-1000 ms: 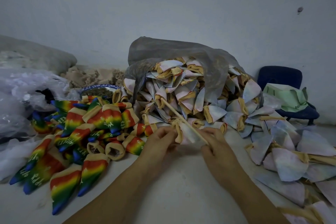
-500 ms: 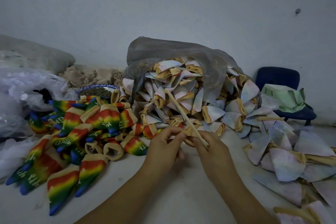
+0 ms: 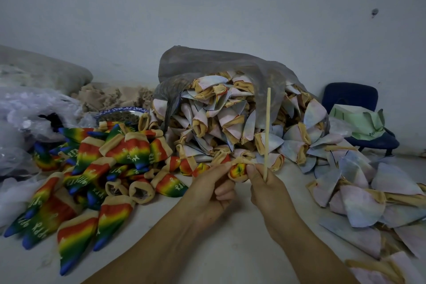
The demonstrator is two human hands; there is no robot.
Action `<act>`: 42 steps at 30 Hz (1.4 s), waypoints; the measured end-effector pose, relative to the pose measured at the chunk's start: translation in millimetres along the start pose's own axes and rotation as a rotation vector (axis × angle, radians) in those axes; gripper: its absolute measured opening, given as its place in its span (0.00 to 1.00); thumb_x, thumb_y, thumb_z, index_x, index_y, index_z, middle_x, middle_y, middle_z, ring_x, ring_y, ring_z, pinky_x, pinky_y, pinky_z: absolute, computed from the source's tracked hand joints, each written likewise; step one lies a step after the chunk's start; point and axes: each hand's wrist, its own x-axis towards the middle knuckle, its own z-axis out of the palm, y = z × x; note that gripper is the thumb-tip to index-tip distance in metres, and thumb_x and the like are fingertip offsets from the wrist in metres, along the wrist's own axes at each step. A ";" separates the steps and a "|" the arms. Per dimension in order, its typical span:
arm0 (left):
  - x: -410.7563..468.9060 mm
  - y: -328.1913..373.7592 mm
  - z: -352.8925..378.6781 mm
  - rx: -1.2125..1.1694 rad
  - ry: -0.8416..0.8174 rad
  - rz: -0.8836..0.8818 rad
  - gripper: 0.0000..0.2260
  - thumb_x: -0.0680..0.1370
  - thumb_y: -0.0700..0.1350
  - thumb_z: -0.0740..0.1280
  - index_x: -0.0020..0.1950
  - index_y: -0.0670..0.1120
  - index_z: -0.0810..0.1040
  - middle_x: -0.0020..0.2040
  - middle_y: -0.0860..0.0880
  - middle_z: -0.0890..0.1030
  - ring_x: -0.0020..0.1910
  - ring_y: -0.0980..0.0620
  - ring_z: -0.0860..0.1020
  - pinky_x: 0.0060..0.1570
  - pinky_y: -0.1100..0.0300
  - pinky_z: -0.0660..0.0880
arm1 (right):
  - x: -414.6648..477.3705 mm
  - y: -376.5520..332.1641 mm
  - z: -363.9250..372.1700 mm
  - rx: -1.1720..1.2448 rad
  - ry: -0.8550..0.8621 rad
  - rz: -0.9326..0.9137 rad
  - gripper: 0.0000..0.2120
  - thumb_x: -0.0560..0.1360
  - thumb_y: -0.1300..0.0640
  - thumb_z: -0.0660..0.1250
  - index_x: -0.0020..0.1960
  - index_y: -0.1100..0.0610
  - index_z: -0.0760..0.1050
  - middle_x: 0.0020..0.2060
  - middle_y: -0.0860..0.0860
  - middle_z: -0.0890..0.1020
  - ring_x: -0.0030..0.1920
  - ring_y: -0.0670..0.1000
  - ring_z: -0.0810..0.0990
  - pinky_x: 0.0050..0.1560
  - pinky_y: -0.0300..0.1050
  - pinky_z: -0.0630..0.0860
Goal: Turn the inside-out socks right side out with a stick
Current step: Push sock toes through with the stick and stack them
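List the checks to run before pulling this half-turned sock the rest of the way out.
1. Grip on sock: ok, left hand and right hand both pinch it.
2. Rainbow side emerging: ok, it shows between the hands.
3. Cuff unrolled: not ok, it is bunched on top.
4. Stick secure: ok, upright in the right hand.
5. Stick tip clear of sock: cannot tell, fingers hide it.
6. Rainbow pile nearby: ok, just left.

The stick's point(image 3: 267, 131) lower end is hidden behind the right hand point(image 3: 269, 189). That hand and the left hand point(image 3: 212, 193) cover most of the bunched sock point(image 3: 238, 172). The grey bag point(image 3: 207, 64) hides the back of the pale sock pile point(image 3: 221, 122). The bottom edge cuts off both forearms.
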 end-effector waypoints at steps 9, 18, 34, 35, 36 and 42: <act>1.7 -9.2 -4.6 0.414 0.053 0.068 0.15 0.73 0.48 0.73 0.59 0.48 0.81 0.32 0.49 0.75 0.28 0.57 0.71 0.29 0.65 0.69 | 0.1 -2.7 -6.9 0.325 -0.029 0.132 0.13 0.81 0.52 0.57 0.46 0.59 0.73 0.22 0.48 0.59 0.23 0.45 0.56 0.28 0.42 0.56; 1.6 -12.5 -4.9 0.708 0.099 0.052 0.06 0.80 0.51 0.66 0.55 0.52 0.80 0.31 0.54 0.80 0.31 0.59 0.76 0.37 0.64 0.72 | 2.6 7.1 0.4 -0.133 0.186 -0.025 0.14 0.80 0.47 0.56 0.39 0.49 0.71 0.28 0.45 0.73 0.30 0.45 0.70 0.32 0.36 0.66; 0.3 -10.8 -5.3 0.121 0.031 -0.014 0.09 0.74 0.45 0.69 0.43 0.42 0.87 0.38 0.45 0.81 0.36 0.55 0.79 0.38 0.64 0.78 | 2.9 4.1 -4.0 -0.214 0.113 -0.030 0.14 0.80 0.45 0.56 0.40 0.48 0.75 0.24 0.41 0.77 0.28 0.35 0.73 0.31 0.32 0.65; 0.7 -11.6 -5.8 0.155 0.044 0.012 0.10 0.74 0.45 0.68 0.43 0.42 0.87 0.39 0.45 0.82 0.37 0.55 0.80 0.39 0.64 0.79 | 2.6 5.2 -5.5 -0.201 0.082 -0.015 0.13 0.80 0.47 0.57 0.41 0.46 0.76 0.25 0.38 0.77 0.28 0.34 0.73 0.32 0.32 0.65; 1.1 -11.9 -6.3 0.184 0.054 0.038 0.10 0.75 0.46 0.68 0.44 0.42 0.87 0.40 0.44 0.83 0.38 0.55 0.81 0.39 0.65 0.79 | 1.8 5.9 -5.9 -0.184 0.053 -0.004 0.12 0.80 0.48 0.58 0.43 0.44 0.77 0.25 0.36 0.78 0.29 0.33 0.74 0.33 0.32 0.65; -1.4 -8.9 -8.2 0.326 0.065 0.164 0.11 0.74 0.48 0.69 0.46 0.43 0.87 0.46 0.43 0.86 0.45 0.53 0.84 0.45 0.65 0.79 | 1.1 1.6 -6.7 -0.095 0.006 0.057 0.09 0.79 0.47 0.62 0.44 0.47 0.78 0.22 0.40 0.75 0.23 0.39 0.69 0.26 0.33 0.66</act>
